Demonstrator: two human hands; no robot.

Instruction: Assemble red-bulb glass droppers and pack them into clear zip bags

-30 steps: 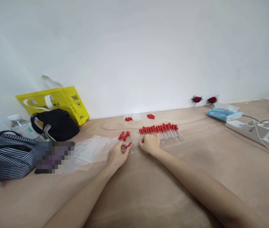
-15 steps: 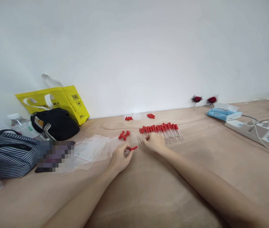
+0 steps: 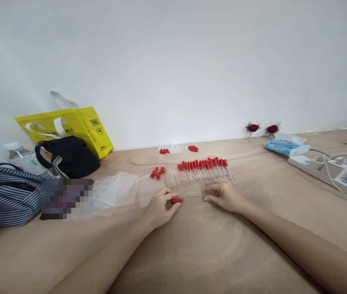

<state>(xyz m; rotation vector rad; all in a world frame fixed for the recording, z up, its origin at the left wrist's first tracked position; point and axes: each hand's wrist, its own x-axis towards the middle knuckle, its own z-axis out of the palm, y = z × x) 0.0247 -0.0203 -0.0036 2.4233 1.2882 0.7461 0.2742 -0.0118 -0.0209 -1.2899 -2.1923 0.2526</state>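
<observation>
A red rubber dropper bulb [image 3: 177,201] is pinched between the thumb and fingers of my left hand [image 3: 160,207], its narrow neck pointing right. My right hand [image 3: 224,195] grips one end of a thin glass dropper tube [image 3: 196,195], whose free end points left at the bulb. A short gap separates bulb and tube. Just behind my hands lies a row of droppers [image 3: 204,165] with red bulbs on clear tubes. Left of that row are several bare glass tubes [image 3: 171,178] and a small heap of loose red bulbs [image 3: 157,172].
Clear zip bags [image 3: 115,190] lie left of my left hand. Two bulb groups rest on clear bags [image 3: 176,148] by the wall. Far left are a yellow bag [image 3: 99,141], black pouch [image 3: 75,157], bottle [image 3: 23,157] and striped bag [image 3: 10,200]; right, tissues [image 3: 286,146] and a power strip [image 3: 314,167].
My right hand has come away from the bare tubes, rightward and nearer me, with one glass tube. The red bulb in my left hand has shifted slightly nearer me and turned level.
</observation>
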